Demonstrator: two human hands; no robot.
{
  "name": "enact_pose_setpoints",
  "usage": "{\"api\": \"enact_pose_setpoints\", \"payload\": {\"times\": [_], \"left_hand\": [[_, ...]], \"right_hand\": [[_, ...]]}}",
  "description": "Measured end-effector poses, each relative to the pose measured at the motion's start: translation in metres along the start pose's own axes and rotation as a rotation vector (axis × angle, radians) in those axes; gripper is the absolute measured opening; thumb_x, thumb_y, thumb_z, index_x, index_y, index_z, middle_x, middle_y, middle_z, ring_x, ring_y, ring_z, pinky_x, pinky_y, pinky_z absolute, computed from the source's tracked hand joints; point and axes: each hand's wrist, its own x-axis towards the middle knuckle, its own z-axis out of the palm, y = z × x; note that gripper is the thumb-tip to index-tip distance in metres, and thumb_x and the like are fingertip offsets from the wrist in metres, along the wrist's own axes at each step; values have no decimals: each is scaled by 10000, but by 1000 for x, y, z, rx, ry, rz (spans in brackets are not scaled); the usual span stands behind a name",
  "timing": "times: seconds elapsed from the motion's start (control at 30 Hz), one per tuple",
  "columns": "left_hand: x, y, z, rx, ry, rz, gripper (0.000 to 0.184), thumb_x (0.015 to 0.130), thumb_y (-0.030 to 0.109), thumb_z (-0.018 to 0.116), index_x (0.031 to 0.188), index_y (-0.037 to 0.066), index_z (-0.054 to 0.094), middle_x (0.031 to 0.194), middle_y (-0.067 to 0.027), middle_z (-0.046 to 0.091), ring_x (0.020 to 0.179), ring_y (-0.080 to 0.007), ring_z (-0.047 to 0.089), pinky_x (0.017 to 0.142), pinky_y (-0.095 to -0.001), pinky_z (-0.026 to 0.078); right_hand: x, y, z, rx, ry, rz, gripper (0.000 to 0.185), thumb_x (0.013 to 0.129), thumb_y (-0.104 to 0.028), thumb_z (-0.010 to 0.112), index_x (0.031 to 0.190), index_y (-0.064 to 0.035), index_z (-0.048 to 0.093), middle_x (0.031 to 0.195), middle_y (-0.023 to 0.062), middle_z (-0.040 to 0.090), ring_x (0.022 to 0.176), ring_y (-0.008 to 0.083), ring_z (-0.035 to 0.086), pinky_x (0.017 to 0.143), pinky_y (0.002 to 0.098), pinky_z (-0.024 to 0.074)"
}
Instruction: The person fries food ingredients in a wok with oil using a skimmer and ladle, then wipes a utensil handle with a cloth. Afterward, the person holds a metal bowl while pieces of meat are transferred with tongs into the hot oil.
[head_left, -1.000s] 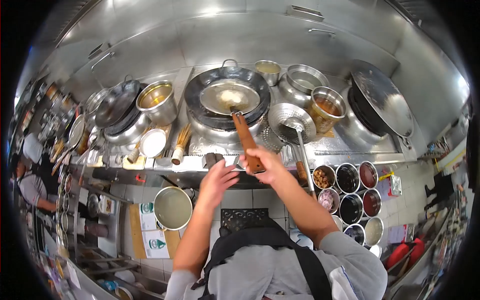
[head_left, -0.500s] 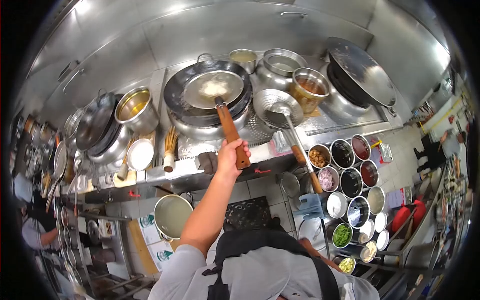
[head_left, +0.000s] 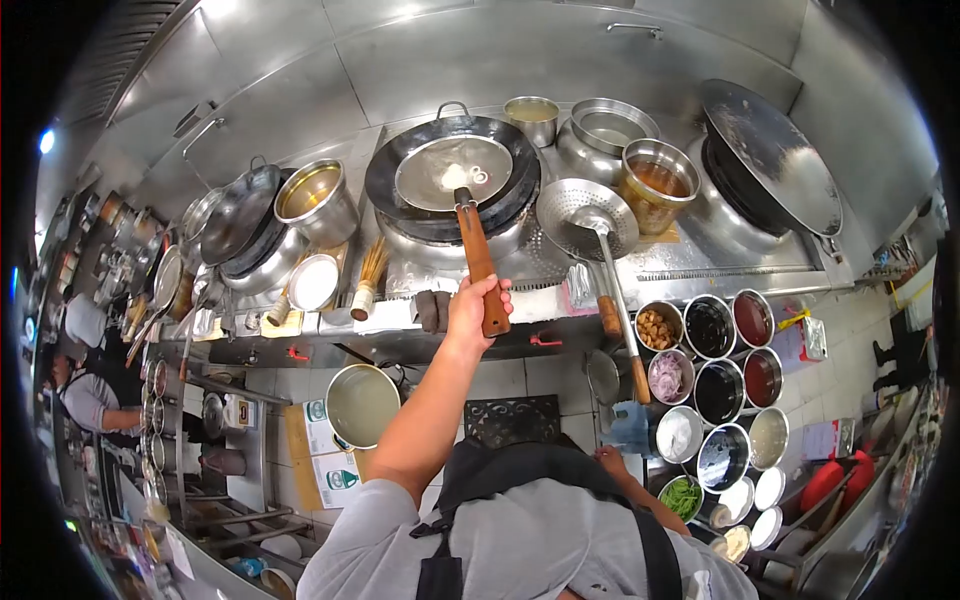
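Observation:
My left hand (head_left: 472,313) is wrapped round the wooden handle (head_left: 480,262) of a round, shallow pan or strainer (head_left: 425,182). That utensil rests over a large black wok (head_left: 385,165) on the burner, with a small pale heap (head_left: 455,178) in it. Low on the right, my right hand (head_left: 608,459) hangs near my body beside a blue cloth (head_left: 628,428). It is small and partly hidden, so its fingers cannot be made out. A perforated ladle (head_left: 570,240) and a long-handled ladle (head_left: 612,275) lie right of the wok.
Metal pots (head_left: 316,200) of liquid and further woks (head_left: 775,160) stand along the range. Round containers of ingredients (head_left: 719,390) cluster at the right. A bamboo brush (head_left: 370,280) lies near the front edge. A pot (head_left: 362,405) is below left. Another person (head_left: 95,395) is at far left.
My left hand has taken hold of the wooden handle, and my right hand has let go and dropped to my right side. The view shifted right and back.

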Motion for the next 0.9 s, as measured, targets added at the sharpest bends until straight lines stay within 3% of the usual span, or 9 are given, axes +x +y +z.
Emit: {"api": "enact_pose_setpoints", "payload": {"times": [0.17,0.3,0.37,0.43,0.5,0.57,0.6,0.7,0.9], "left_hand": [[2,-5,-2,62,8,32,213,883,49,512,1062,26,398,885,-148,597,643,-189,560,535,-304,505],[-1,6,7,44,45,2,266,879,32,496,1123,-21,405,956,-164,598,716,-193,577,577,-300,518],[-1,14,12,23,77,-4,277,878,28,488,1134,-44,410,983,-171,594,741,-193,581,592,-296,521],[2,20,7,59,-3,-20,274,878,26,477,1119,-92,426,1014,-181,576,730,-186,568,601,-282,522],[8,22,0,32,-38,-41,259,878,29,476,1095,-106,436,981,-169,572,718,-178,558,597,-273,517],[10,23,-2,6,-78,-71,247,878,32,476,1070,-120,446,948,-157,567,706,-171,549,593,-265,511],[10,23,-2,-44,-65,-87,244,865,13,483,1067,-115,432,929,-169,571,672,-174,539,565,-273,509],[8,35,2,-73,-66,-121,225,853,-6,488,1042,-114,431,882,-165,562,641,-174,527,534,-276,499],[-24,76,23,-123,-108,-89,206,833,-24,476,1005,-131,440,873,-145,525,655,-159,523,554,-253,480]], "right_hand": [[12,-29,13,-425,28,-177,152,775,-170,608,887,-77,651,883,171,650,756,291,630,688,385,493],[1,-22,-4,-539,-156,-57,168,766,-201,602,827,-66,681,849,183,660,804,328,643,731,395,500],[7,18,-18,-944,-206,-339,214,744,-243,596,751,-50,688,819,189,662,828,332,645,744,415,501],[-10,9,-22,-881,-198,-188,235,734,-257,594,772,-47,692,848,180,665,839,334,643,751,427,500],[10,79,-61,-811,-186,-38,259,723,-272,592,793,-45,695,876,172,668,850,335,641,758,440,499],[70,134,-8,-1422,-455,-489,200,690,-189,589,783,-41,687,850,176,662,838,337,639,752,452,498],[43,136,-56,-1417,-448,-481,200,690,-189,589,783,-41,687,850,176,662,838,337,639,752,452,498],[17,51,-12,-1280,-271,-673,139,658,-129,591,726,-37,669,780,174,645,806,353,627,728,452,496],[5,47,-15,-1011,-148,-823,125,677,-142,596,707,-34,652,771,166,636,758,357,606,721,448,486]]}}
